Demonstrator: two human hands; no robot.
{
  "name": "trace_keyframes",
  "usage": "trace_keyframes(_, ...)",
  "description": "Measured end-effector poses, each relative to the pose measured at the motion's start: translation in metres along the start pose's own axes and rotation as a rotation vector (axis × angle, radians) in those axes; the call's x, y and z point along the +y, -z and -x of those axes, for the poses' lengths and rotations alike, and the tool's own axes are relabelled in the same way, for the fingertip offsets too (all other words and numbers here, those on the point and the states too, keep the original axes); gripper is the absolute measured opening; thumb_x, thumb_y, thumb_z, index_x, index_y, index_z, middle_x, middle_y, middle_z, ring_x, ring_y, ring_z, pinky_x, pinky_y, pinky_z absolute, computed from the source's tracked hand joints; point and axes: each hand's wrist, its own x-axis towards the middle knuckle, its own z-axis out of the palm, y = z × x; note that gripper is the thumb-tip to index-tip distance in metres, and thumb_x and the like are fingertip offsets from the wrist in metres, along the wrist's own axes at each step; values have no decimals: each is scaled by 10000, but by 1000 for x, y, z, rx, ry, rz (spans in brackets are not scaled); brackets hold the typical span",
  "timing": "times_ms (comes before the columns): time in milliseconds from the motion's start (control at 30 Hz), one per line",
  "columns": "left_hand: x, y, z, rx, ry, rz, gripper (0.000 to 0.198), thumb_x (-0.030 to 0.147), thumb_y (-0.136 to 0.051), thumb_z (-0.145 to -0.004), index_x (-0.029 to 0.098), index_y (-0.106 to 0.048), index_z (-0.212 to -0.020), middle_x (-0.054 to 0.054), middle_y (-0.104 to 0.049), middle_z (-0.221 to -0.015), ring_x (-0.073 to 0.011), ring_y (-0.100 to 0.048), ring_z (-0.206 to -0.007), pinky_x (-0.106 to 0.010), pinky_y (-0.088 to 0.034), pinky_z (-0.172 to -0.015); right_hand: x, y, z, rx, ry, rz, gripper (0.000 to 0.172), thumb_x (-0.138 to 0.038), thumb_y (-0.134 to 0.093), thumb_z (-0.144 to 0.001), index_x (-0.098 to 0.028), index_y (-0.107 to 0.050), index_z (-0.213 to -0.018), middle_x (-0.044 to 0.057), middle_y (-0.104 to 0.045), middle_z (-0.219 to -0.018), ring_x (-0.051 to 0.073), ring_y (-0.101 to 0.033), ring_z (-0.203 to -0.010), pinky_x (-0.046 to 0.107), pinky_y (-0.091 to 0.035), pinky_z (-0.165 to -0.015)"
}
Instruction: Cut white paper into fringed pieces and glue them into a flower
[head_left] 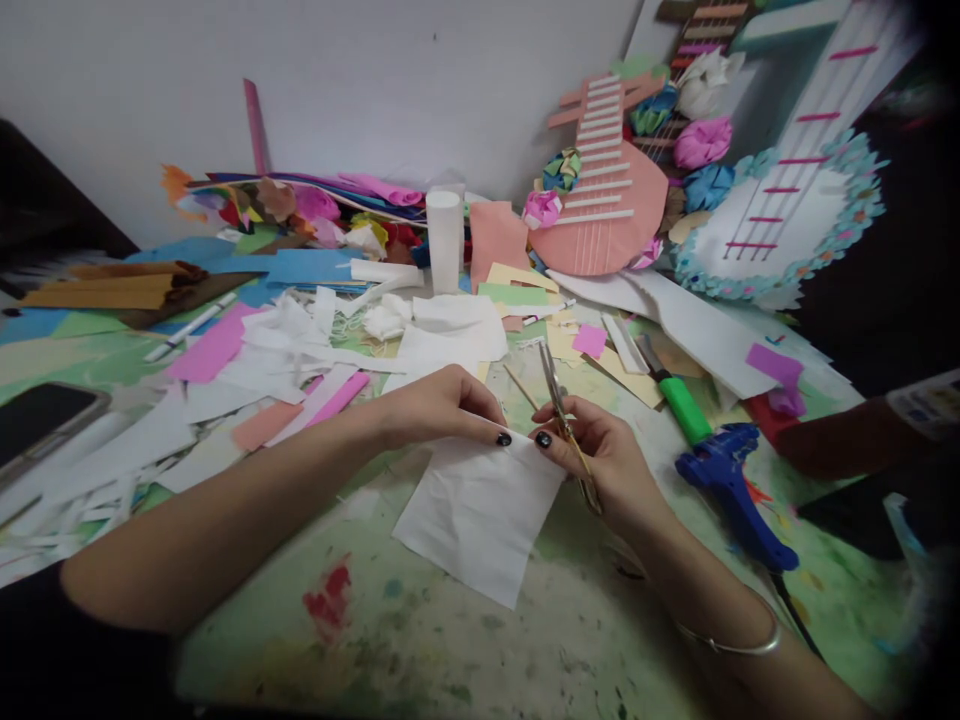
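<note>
While both hands meet at its far edge, the white sheet (480,520) slants over the near middle of the worktop (420,660), head view. Left hand (454,405) pinches that edge, thumb on top; right hand (611,455) pinches its right corner and also carries scissors (559,400), blades pointing away from the wearer. Thin stick (520,386) just beside the blades; cannot tell whether it is gripped. Near corners point toward the wearer; whether they touch the surface, unclear. Widest room for moving: the paint-stained stretch between sheet and near side. Left bounded by white paper scraps (277,350), phone (52,425) at the frame's edge. Right bounded by blue glue gun (727,480), near the wrist, and green-handled knife (679,400). Far side crowded: white roll (445,240) upright, pink paper instrument (611,215) leaning near the wall.
</note>
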Motion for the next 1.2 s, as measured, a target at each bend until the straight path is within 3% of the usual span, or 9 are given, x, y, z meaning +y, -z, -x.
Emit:
trace_keyframes(133, 1, -3, 0, 55, 7, -25, 172, 292, -692, -702, 130, -731, -744, -24, -675, -670, -98, -545, -602, -190, -386, -548, -3, 1, 0, 75, -10, 33, 303, -375, -763, -683, -190, -558, -808, -19, -615, -629, 100, -523, -541, 202, -372, -471)
trace_keyframes(300, 2, -10, 2, 51, -40, -80, 203, 323, -677, -706, 131, -728, -747, -35, -682, -699, -121, -559, -655, -211, -403, -592, -4, -1, 0, 24, 28, 59, 318, -332, -801, -623, -187, -551, -754, 16, -670, -732, 128, -584, -641, 241, -448, -581)
trace_keyframes(600, 5, -17, 3, 68, -94, -128, 201, 325, -639, -725, 138, -705, -755, -22, -671, -731, -138, -569, -708, -225, -409, -634, -3, -5, 1, 31, 104, 126, 216, -262, -746, -673, -183, -554, -733, -13, -602, -681, 106, -527, -623, 235, -402, -574)
trace_keyframes(833, 6, -25, 2, 126, -141, -154, 132, 166, -544, -685, 125, -668, -702, -7, -631, -667, -121, -540, -661, -221, -400, -620, -2, -9, 5, 45, 131, 139, 170, -213, -717, -683, -193, -561, -748, -13, -596, -705, 118, -536, -660, 250, -405, -605)
trace_keyframes(1200, 3, -12, 1, 115, -111, -52, 94, 183, -577, -690, 127, -650, -672, 7, -589, -641, -93, -497, -613, -201, -371, -582, -6, 0, 1, 73, 75, 140, 193, -169, -719, -616, -184, -559, -722, -31, -576, -657, 92, -498, -584, 228, -392, -544)
